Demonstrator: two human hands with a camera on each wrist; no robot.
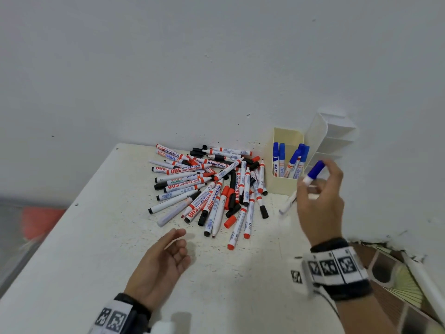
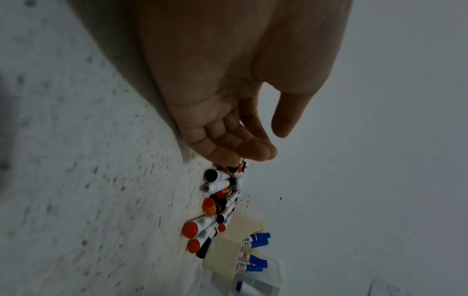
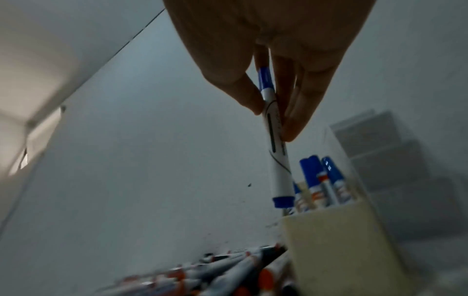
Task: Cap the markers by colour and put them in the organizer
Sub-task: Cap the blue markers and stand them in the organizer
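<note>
My right hand [image 1: 317,189] pinches a capped blue marker [image 1: 313,173] by its white barrel, in the air just in front of the cream organizer [image 1: 286,186]; the right wrist view shows the marker [image 3: 277,160] hanging cap up beside the organizer [image 3: 336,250]. Several capped blue markers [image 1: 290,162] stand in that cream bin. A heap of red and black markers and loose caps [image 1: 212,186] lies on the white table [image 1: 96,237]. My left hand [image 1: 168,254] hovers empty, fingers relaxed, near the heap's front edge; in the left wrist view it [image 2: 240,128] points at the pile [image 2: 215,210].
A clear white tiered organizer [image 1: 334,138] stands to the right of the cream bin against the wall. The table's right edge drops to a tiled floor [image 1: 397,297]. A red blurred object [image 1: 41,220] lies beyond the left edge.
</note>
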